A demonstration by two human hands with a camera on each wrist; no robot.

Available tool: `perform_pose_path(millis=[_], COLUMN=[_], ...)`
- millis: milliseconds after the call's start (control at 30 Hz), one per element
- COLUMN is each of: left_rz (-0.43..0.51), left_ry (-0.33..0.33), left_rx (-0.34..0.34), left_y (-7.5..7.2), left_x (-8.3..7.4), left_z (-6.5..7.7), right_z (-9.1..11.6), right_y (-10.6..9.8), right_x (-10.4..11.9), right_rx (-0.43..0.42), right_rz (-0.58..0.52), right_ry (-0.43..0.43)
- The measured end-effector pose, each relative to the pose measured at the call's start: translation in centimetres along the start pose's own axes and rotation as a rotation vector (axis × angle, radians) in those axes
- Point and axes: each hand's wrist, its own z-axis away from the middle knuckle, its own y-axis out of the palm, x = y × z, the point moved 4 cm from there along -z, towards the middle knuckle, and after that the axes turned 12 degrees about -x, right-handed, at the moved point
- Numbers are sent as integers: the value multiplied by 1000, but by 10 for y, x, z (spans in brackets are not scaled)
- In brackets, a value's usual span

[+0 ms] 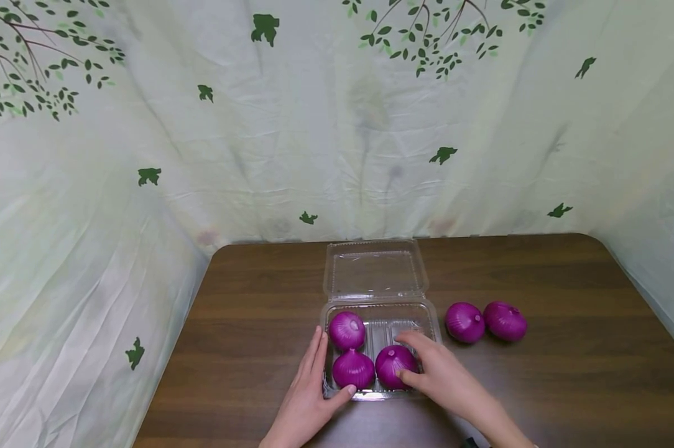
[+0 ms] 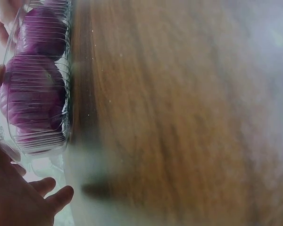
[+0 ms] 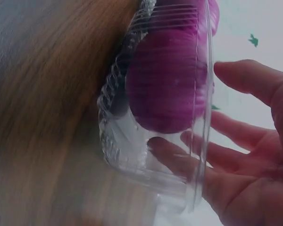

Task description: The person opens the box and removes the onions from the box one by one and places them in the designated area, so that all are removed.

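Right hand (image 1: 440, 376) had fingers and thumb apart about near-right onion (image 1: 392, 367), contact uncertain; onion lay at nine o'clock from hand, inside clear container (image 1: 378, 333). Left hand (image 1: 308, 395), farther from onion, flanked container at eight o'clock, fingers straight. Loose onions (image 1: 464, 323) sat at two o'clock on table (image 1: 566, 373).

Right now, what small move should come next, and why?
Probably lift the right hand clear of the front-right red onion: it already sits inside the clear plastic clamshell container, beside the front-left red onion. The left hand lies along the container's left side, and two more red onions lie outside on the wood-grain table.
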Motion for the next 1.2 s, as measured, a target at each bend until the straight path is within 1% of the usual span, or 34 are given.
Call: perform_pose_path(millis=[200, 300, 400, 667, 800, 1133, 1200], left_rz=[8, 7, 9, 16, 14, 9, 4], left_ry=[0, -1, 4, 42, 47, 25, 20], left_rx=[-7, -7, -9, -37, -41, -28, -26], left_y=[1, 1, 1, 0, -1, 0, 0], left_x=[0, 0, 0, 0, 0, 0, -1], left_z=[0, 1, 1, 1, 1, 1, 1], right_z=[-1, 0, 0, -2, -2, -1, -1], right_y=[7, 11, 14, 17, 17, 16, 16], right_x=[3, 4, 4, 2, 2, 4, 4], right_rx=[37, 59, 69, 101, 93, 48, 27], right_rz=[-43, -35, -25, -3, -2, 4, 4], right_ry=[-33, -52, -54, -69, -75, -76, -76])
